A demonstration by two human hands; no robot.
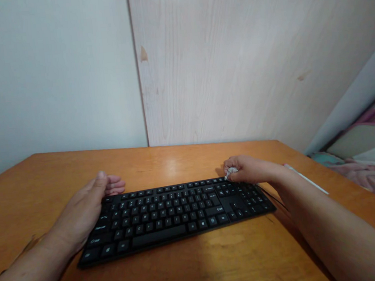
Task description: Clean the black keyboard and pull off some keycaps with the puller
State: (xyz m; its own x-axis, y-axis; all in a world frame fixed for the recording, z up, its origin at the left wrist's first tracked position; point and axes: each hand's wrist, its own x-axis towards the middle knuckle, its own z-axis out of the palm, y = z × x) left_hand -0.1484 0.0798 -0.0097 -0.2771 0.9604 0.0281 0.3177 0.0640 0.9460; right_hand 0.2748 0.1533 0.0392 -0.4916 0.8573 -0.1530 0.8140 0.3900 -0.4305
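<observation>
A black keyboard (168,216) lies slightly slanted on the wooden desk, its left end nearer to me. My left hand (89,206) rests against the keyboard's left end, fingers stretched out past the far corner and thumb on top. At the far edge, above the navigation keys, my right hand (242,169) is closed round a crumpled white tissue (231,171). Part of the tissue shows between thumb and fingers, touching or just above the top row of keys; I cannot tell which.
A thin white stick-like object (307,179) lies on the desk (176,164) beyond my right forearm. A dark cable (273,195) runs from the keyboard under that arm. A pale wooden panel (216,66) stands behind the desk. Bedding (371,166) is at far right.
</observation>
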